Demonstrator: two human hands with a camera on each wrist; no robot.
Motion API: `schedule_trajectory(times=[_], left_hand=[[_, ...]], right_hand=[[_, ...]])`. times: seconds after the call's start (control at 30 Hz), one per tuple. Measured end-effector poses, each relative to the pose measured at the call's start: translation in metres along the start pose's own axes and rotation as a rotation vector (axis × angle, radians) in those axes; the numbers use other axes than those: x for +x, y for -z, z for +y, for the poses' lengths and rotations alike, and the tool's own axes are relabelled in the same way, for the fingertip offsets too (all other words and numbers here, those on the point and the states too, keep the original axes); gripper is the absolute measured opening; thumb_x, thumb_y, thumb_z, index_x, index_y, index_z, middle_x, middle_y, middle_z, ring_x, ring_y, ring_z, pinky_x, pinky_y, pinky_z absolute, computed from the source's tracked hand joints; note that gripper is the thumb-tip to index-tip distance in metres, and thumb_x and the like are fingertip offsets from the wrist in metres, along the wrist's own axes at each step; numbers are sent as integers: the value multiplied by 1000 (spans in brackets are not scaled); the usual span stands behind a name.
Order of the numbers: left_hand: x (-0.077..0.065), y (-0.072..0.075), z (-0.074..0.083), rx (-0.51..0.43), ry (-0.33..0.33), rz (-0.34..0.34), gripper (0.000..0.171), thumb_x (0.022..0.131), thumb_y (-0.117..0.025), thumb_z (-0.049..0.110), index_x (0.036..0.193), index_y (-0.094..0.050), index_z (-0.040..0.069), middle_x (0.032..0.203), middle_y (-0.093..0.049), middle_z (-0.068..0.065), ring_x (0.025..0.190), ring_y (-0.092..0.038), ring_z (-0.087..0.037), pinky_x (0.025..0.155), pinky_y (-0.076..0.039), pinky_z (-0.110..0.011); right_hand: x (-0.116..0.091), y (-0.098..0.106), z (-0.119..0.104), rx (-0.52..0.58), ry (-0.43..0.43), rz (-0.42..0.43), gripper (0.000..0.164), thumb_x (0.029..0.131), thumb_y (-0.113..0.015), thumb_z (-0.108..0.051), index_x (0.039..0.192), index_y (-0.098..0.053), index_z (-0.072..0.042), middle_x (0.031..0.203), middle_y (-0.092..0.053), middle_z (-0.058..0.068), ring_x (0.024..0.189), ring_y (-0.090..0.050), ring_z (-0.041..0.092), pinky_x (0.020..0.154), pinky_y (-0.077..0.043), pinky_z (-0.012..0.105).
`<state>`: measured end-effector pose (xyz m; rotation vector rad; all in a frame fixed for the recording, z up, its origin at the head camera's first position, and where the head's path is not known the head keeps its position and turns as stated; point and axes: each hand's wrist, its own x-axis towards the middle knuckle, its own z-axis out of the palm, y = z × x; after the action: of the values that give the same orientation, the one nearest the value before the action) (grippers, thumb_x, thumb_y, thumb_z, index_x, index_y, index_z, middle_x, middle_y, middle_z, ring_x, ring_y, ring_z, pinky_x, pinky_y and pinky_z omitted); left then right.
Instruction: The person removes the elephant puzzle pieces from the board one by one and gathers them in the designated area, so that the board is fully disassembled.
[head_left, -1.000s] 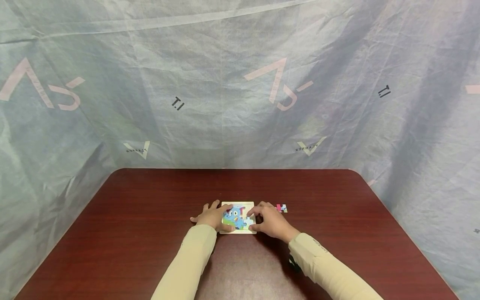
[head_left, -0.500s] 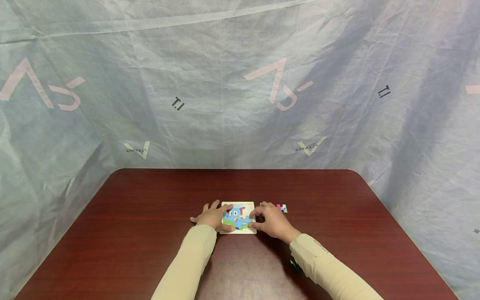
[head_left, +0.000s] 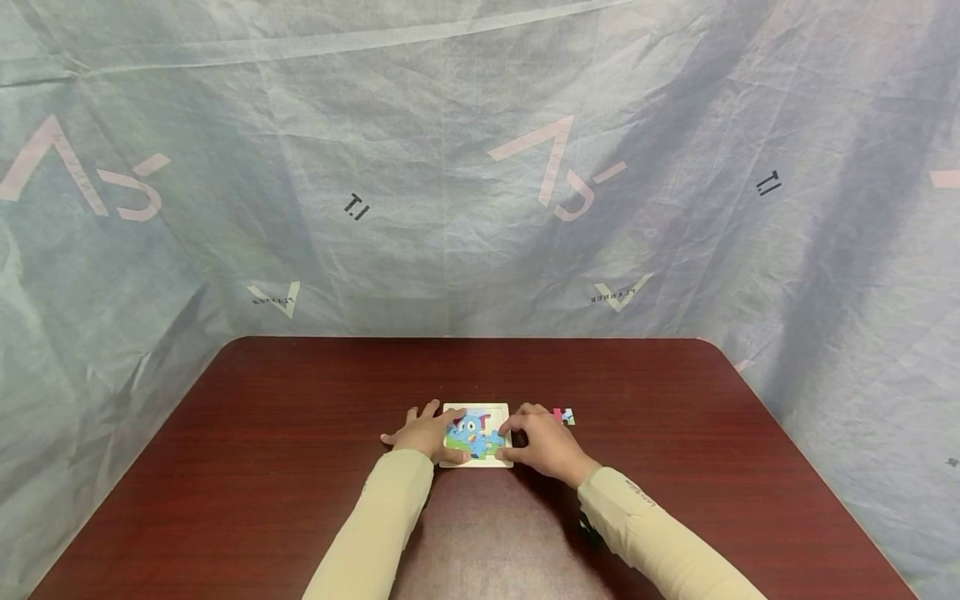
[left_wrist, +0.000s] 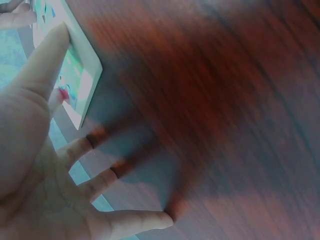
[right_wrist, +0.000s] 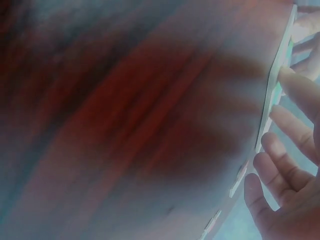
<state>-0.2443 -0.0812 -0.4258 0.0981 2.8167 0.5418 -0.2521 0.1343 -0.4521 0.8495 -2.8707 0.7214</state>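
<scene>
A small jigsaw tray (head_left: 476, 465) with a pale frame lies on the table between both hands. Its picture (head_left: 468, 429) shows a blue cartoon animal on green, with a bare pale patch at the upper right. My left hand (head_left: 422, 435) is spread at the left side, thumb and index finger resting on the tray and picture, other fingers on the table. At the lower right, my right hand (head_left: 546, 442) pinches a blue and green puzzle piece (head_left: 494, 442) between thumb and index finger. In the right wrist view the tray's edge (right_wrist: 267, 100) runs close by those fingertips.
Loose puzzle pieces (head_left: 564, 416), pink and pale blue, lie just beyond the right hand, partly hidden by it. A dark object (head_left: 588, 527) shows under the right sleeve. Grey printed cloth (head_left: 450, 208) hangs behind the dark red table (head_left: 300, 517).
The piece at my right fingertips, pale with glare at first, now lies flatter in the tray's lower right and shows blue and green. My left hand stays still.
</scene>
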Motion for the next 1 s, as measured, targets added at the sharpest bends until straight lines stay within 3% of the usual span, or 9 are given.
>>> schedule_trajectory(times=[0.27, 0.57, 1.0], left_hand=[[2, -1, 0, 0, -4, 0, 73, 87, -83, 35, 152, -50, 27, 163, -30, -14, 149, -24, -46, 98, -26, -85], [4, -2, -3, -6, -9, -3, 74, 87, -83, 34, 153, -49, 27, 164, -29, -14, 149, -23, -46, 98, -25, -85], [3, -2, -2, -10, -5, -6, 76, 86, -83, 35, 153, -48, 27, 164, -29, -14, 149, -21, -47, 97, -24, -86]], right_hand=[[1, 2, 1, -2, -8, -15, 21, 85, -85, -23, 101, -78, -12, 99, -63, 3, 95, -58, 22, 79, -53, 43], [0, 3, 0, -40, 44, 5, 22, 85, -85, -25, 102, -79, -12, 100, -63, 3, 94, -58, 21, 78, -53, 41], [0, 15, 4, 29, -33, 16, 21, 86, -84, -26, 103, -78, -15, 103, -62, 3, 96, -59, 24, 75, -53, 41]])
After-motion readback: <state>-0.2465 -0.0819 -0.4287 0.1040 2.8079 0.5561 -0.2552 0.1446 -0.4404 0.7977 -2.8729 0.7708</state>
